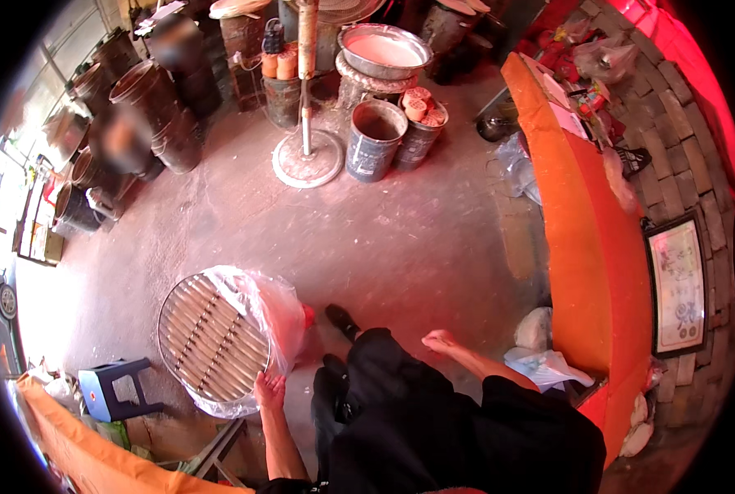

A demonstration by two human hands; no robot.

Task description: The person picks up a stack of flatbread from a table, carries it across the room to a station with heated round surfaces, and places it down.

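A round slatted rack [213, 339], apparently bamboo, lies to my left, its slats crossed by dark bindings. Clear plastic sheeting [278, 302] drapes over its right side and shows again below its lower rim. What holds the rack up is mostly hidden, though a bit of red shows behind the plastic. At the rack's lower right rim is my left hand [270, 390], palm up with fingers apart and nothing in it; whether it touches the rim I cannot tell. My right hand [440, 341] hangs over the floor at my right side, fingers curled in, with no object visible in it.
A blue plastic stool [120, 386] stands left of the rack. Orange-covered counters [580, 247] run along the right and lower left [114, 460]. Ahead are a pole on a round base [307, 159], a metal bucket [375, 145], a basin of pale contents [385, 49] and several drums [136, 89].
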